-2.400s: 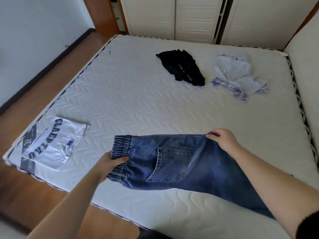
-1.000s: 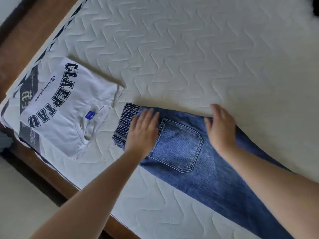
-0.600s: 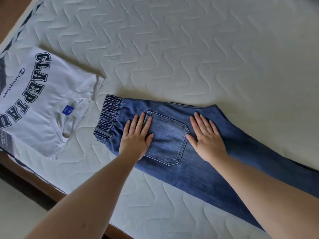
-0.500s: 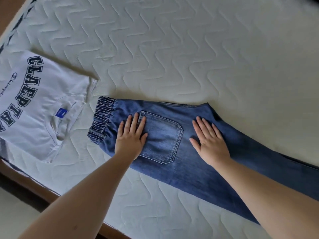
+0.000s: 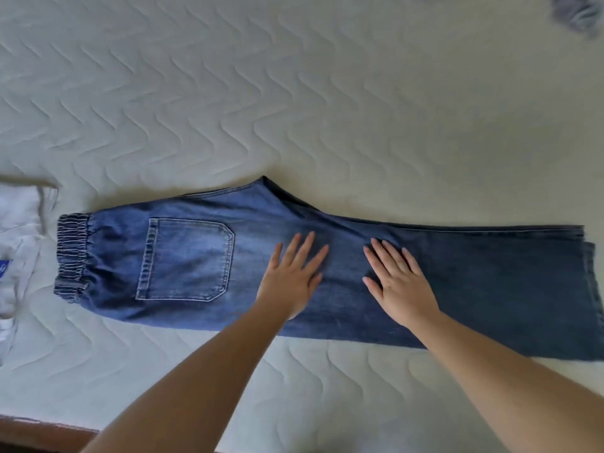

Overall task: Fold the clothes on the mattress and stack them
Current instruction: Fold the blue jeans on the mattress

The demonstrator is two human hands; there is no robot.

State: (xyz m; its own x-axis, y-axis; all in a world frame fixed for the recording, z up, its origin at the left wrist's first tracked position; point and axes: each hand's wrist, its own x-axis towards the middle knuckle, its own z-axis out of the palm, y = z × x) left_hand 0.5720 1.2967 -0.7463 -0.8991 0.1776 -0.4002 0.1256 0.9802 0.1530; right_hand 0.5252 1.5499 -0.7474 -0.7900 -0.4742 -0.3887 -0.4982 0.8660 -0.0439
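Note:
Blue jeans lie flat on the white quilted mattress, folded lengthwise, elastic waistband to the left, leg hems to the right. My left hand presses flat on the denim just right of the back pocket, fingers straight and spread. My right hand lies flat on the thigh part beside it, fingers straight too. A folded white T-shirt shows partly at the left edge, just beyond the waistband.
A pale blue garment is blurred in the top right corner. The brown wooden bed frame runs along the near edge at bottom left. Bare mattress stretches beyond the jeans.
Both hands slid rightward along the jeans, from beside the pocket to the thigh. The view shifted right, so the whole leg shows and most of the T-shirt left the frame.

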